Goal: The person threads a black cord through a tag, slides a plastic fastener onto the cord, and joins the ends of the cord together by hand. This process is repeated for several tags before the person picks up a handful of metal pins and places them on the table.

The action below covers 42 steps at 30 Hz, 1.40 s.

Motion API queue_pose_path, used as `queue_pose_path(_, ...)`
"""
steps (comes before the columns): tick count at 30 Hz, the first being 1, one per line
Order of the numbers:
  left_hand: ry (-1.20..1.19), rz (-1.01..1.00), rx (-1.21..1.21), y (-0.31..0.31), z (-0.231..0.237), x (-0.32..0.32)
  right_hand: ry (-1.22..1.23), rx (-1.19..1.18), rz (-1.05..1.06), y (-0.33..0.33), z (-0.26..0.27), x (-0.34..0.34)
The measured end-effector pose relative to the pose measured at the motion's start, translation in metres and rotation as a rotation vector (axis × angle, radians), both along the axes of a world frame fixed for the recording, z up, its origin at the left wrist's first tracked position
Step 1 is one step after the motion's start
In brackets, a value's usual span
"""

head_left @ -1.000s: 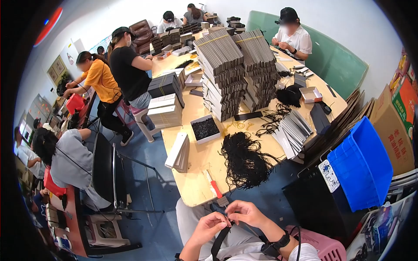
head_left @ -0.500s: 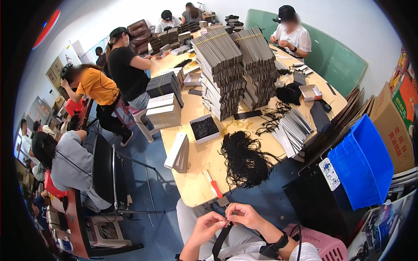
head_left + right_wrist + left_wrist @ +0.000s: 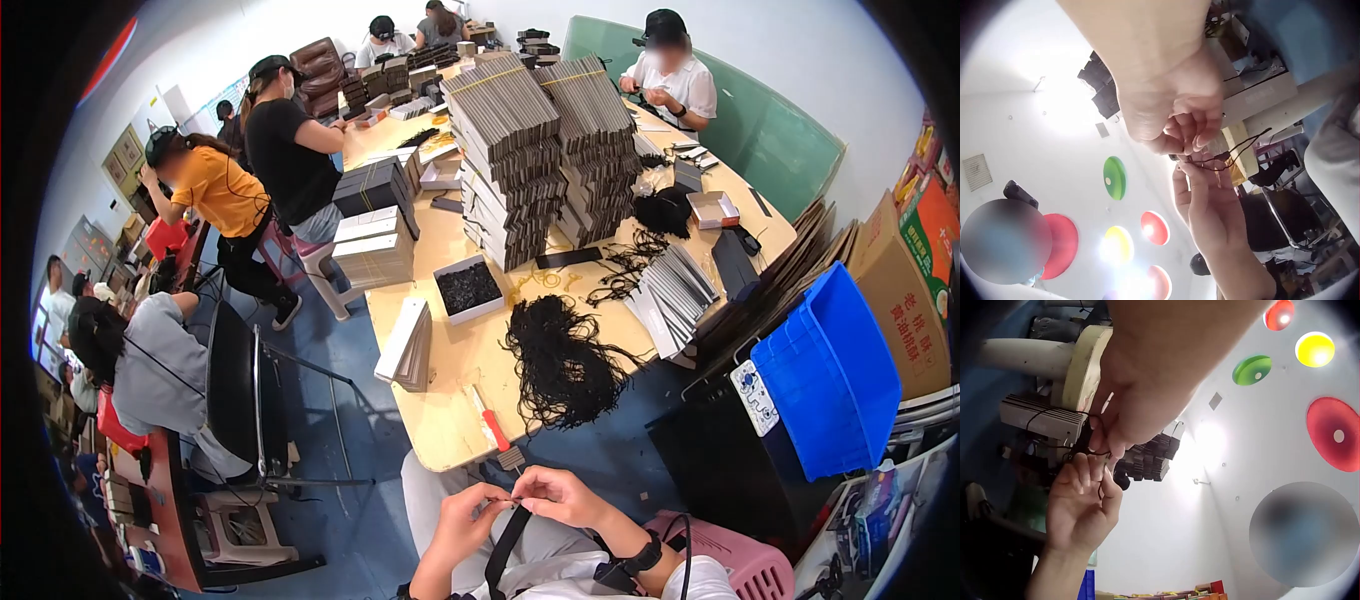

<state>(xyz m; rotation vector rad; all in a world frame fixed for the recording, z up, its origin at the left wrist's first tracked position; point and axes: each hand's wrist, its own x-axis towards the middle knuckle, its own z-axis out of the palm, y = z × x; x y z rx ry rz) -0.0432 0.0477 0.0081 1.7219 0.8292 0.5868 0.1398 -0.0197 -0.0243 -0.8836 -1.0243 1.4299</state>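
Both hands meet above the lap, fingertips almost together. The left hand (image 3: 465, 518) pinches a thin dark cord (image 3: 1249, 149), which loops out beside the fingers in the right wrist view. The right hand (image 3: 562, 497) pinches the cord from the other side; its thumb and forefinger show in the left wrist view, with the cord (image 3: 1099, 419) curving past both hands. A flat black strap (image 3: 506, 552) hangs below the fingertips over the lap. What lies between the fingertips is too small to tell.
On the wooden table (image 3: 450, 430) lie a red-handled tool (image 3: 488, 420), a black cord pile (image 3: 565, 365), a box of black pieces (image 3: 468, 288), and tall grey stacks (image 3: 510, 150). A blue bin (image 3: 825, 370) stands right. Several people work around.
The hands stay close together, their fingertips shifting slightly up and left. At the left, the person in orange has leaned over and raised a hand to the head.
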Motion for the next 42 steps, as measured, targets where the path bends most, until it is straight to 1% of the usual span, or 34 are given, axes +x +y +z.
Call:
queue_pose_path(2,0.014,0.041,0.116,-0.001,0.002,0.001,0.111,-0.178,0.08,-0.001,-0.002,0.002)
queue_pose_path(3,0.015,0.041,0.115,-0.001,0.0,0.001,0.111,-0.18,0.081,-0.001,-0.004,0.003)
queue_pose_path(5,-0.023,0.055,0.103,0.0,-0.006,0.0,0.133,-0.146,0.153,-0.001,-0.01,0.006)
queue_pose_path(9,-0.032,0.056,0.084,-0.001,-0.008,-0.001,0.19,-0.121,0.173,-0.002,-0.011,0.007)
queue_pose_path(11,-0.038,0.066,0.038,-0.001,-0.012,-0.002,0.201,-0.016,0.17,-0.001,-0.009,0.007)
queue_pose_path(12,-0.038,0.064,0.04,-0.002,-0.015,-0.002,0.201,-0.015,0.168,-0.001,-0.007,0.007)
queue_pose_path(14,-0.123,0.089,-0.082,-0.003,-0.024,-0.003,0.142,-0.053,0.129,-0.003,-0.002,0.006)
queue_pose_path(21,-0.139,0.074,-0.128,-0.006,-0.029,-0.002,0.216,-0.122,0.064,-0.007,-0.002,0.003)
queue_pose_path(24,-0.151,0.071,-0.156,-0.009,-0.028,0.0,0.173,-0.111,0.023,-0.008,-0.011,0.004)
queue_pose_path(26,-0.178,0.061,-0.208,-0.01,-0.029,0.001,0.112,0.034,-0.12,-0.007,-0.011,0.003)
queue_pose_path(30,-0.113,0.03,-0.193,-0.013,-0.03,0.003,0.098,-0.007,-0.175,-0.01,-0.005,0.006)
queue_pose_path(32,-0.061,-0.062,-0.171,-0.015,-0.027,0.004,0.068,-0.07,-0.181,-0.013,-0.013,0.006)
queue_pose_path(33,-0.064,-0.06,-0.167,-0.016,-0.025,0.005,0.066,-0.066,-0.179,-0.013,-0.012,0.006)
queue_pose_path(35,-0.065,-0.1,-0.189,-0.018,-0.024,0.007,-0.026,0.017,-0.198,-0.013,-0.008,0.006)
queue_pose_path(39,-0.064,-0.091,-0.189,-0.019,-0.026,0.005,-0.059,0.057,-0.235,-0.011,-0.005,0.003)
queue_pose_path(42,-0.033,-0.045,-0.14,-0.022,-0.022,0.003,-0.111,0.063,-0.234,-0.012,-0.003,0.003)
